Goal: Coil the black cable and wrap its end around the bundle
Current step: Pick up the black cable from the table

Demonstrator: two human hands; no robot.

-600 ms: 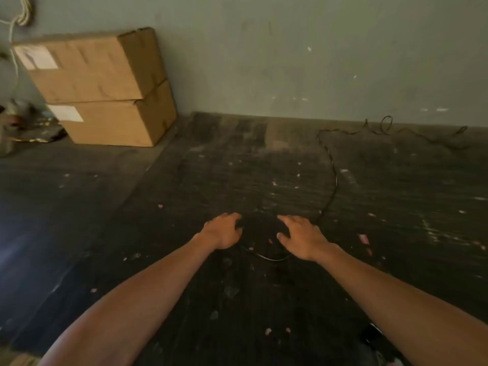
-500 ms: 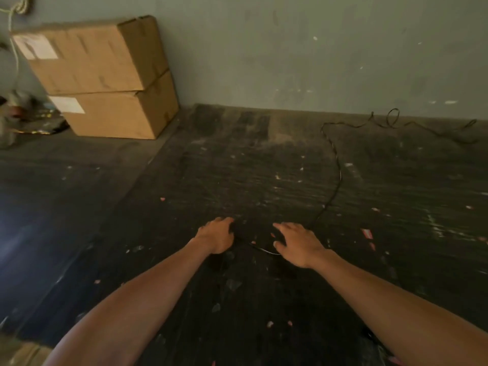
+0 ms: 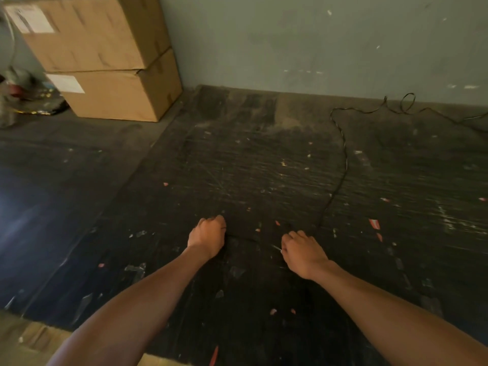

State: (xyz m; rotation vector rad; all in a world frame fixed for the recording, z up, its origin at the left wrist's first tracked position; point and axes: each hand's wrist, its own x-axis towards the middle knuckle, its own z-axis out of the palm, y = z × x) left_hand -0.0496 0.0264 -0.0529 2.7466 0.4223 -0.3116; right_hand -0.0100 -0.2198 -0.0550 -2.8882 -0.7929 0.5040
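Observation:
A thin black cable [image 3: 343, 157] lies on the dark floor mat. It runs from kinks along the far wall at the right, down in a long curve to my hands. My left hand [image 3: 208, 235] is closed with the cable's near end pinched in its fingers. My right hand [image 3: 303, 252] is curled around the cable further along. A short, nearly straight stretch of cable spans the gap between the two hands, just above the mat. The cable is hard to see against the dark mat there.
Two stacked cardboard boxes [image 3: 105, 56] stand against the wall at the back left, with clutter [image 3: 18, 96] beside them. The dark mat [image 3: 237, 167] is littered with small pale and red scraps. A grey wall [image 3: 317, 40] closes the far side.
My hands have drawn apart and closed on the cable. The loose loop that lay between them is now pulled almost straight. The view has tilted a little.

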